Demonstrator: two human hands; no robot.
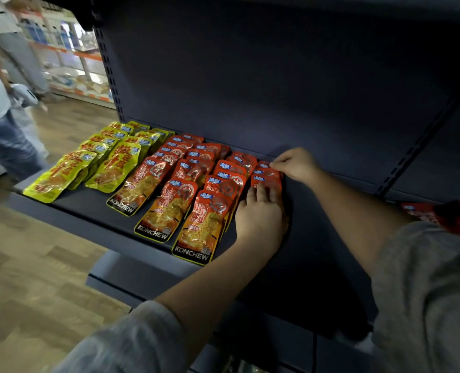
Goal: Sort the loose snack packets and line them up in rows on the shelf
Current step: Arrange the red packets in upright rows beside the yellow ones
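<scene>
I'm squaring the newest row of red packets (267,176) toward the shelf (89,208) back edge, left grip (261,211) flat on them, right grip (294,164) pinching the rearmost (next, I judge, more loose packets (438,215)).

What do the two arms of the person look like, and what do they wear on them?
Both arms wear loose grey sleeves of a soft, slightly mottled fabric, pushed up so the forearms are bare. The left hand and right hand are bare: no gloves. No rings, watch or markings show. The left sleeve ends near the elbow, as does the right sleeve.
</scene>
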